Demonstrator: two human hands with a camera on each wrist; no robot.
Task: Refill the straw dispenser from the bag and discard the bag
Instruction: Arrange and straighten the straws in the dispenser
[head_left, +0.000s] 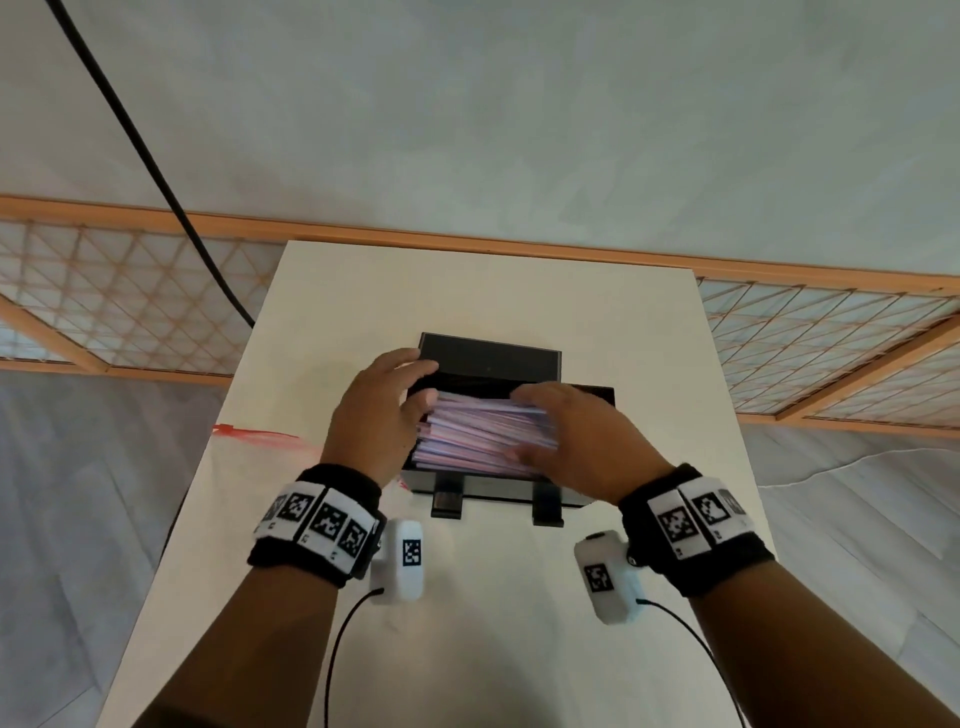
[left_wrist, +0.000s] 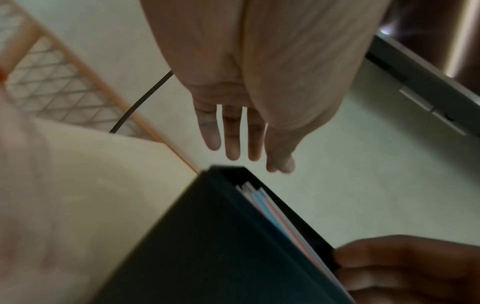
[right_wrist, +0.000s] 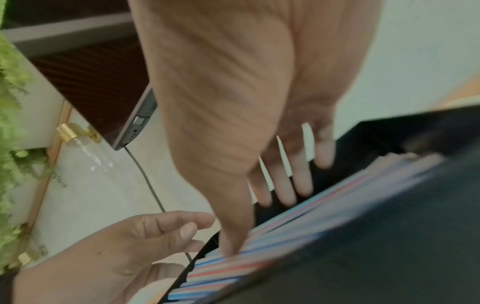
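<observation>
A black straw dispenser (head_left: 498, 493) stands mid-table with its lid (head_left: 488, 358) tipped open at the back. Inside lies a stack of pink-and-blue wrapped straws (head_left: 478, 431), heaped above the rim. My left hand (head_left: 423, 384) is at the stack's left end, fingers relaxed and straight (left_wrist: 231, 144). My right hand (head_left: 524, 426) lies flat over the right part of the stack, and in the right wrist view its thumb (right_wrist: 233, 236) presses on the straws (right_wrist: 311, 226). A clear bag with red print (head_left: 254, 434) lies flat at the table's left edge.
The white table (head_left: 493, 623) is narrow, with floor on both sides. A black cable (head_left: 156, 171) hangs down at the back left. A wooden lattice partition (head_left: 104, 312) runs behind the table. A grey flat device (left_wrist: 420, 86) and green plants (right_wrist: 13, 123) show in the wrist views.
</observation>
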